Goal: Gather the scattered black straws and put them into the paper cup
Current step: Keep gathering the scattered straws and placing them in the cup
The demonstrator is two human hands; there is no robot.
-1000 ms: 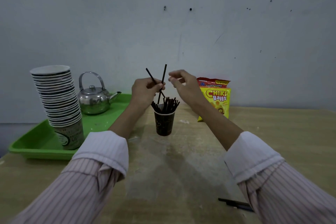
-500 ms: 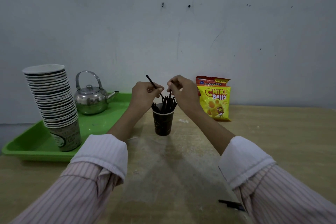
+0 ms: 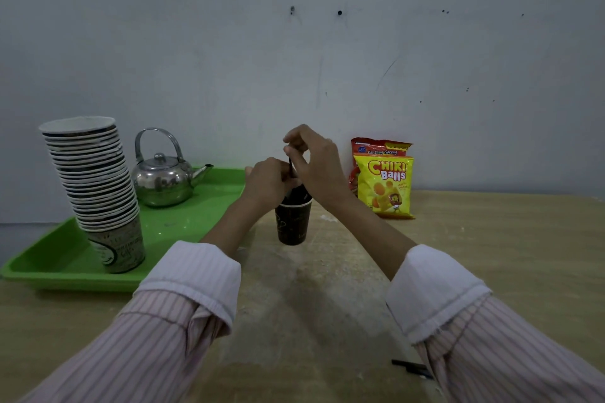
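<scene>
We have both hands up over the dark paper cup [image 3: 293, 222], which stands near the back edge of the wooden bench [image 3: 491, 255], out in the middle. Our right hand [image 3: 316, 162] pinches one thin black straw [image 3: 290, 167] between thumb and finger. The straw stands almost straight up, with its low end going down into the cup, where more black straws are packed. Our left hand [image 3: 266, 181] is curled shut right beside the straw, touching the right hand. We cannot tell if the left hand holds a straw too.

More loose black straws [image 3: 411, 367] lie on the bench near the front edge, close to us, just by our right sleeve [image 3: 435, 291]. They lie flat, and their long way runs from left to right. They are well apart from the cup. We think these come next. The right hand is on that side, so it is the nearer one. It would need to let go and come back toward us.
</scene>
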